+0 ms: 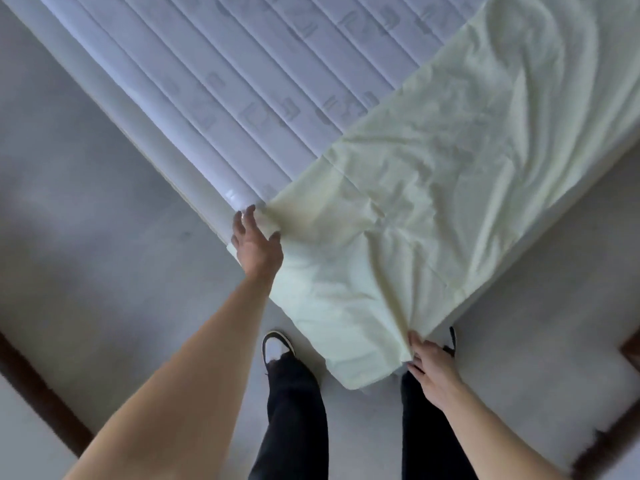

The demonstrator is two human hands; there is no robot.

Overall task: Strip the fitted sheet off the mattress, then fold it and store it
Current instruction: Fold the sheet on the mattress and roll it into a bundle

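A pale yellow fitted sheet (433, 174) covers the near right part of the quilted white mattress (221, 77), whose left and far part lies bare. The sheet drapes over the mattress corner in front of me. My left hand (258, 245) grips the sheet's edge where it meets the bare mattress at the left side. My right hand (431, 367) pinches a bunch of sheet at the lower corner, near my right leg.
Grey floor (86, 209) surrounds the bed. My legs in dark trousers and a black-and-white shoe (277, 346) stand at the mattress corner. Dark brown trim (38, 386) runs at the lower left and lower right of the floor.
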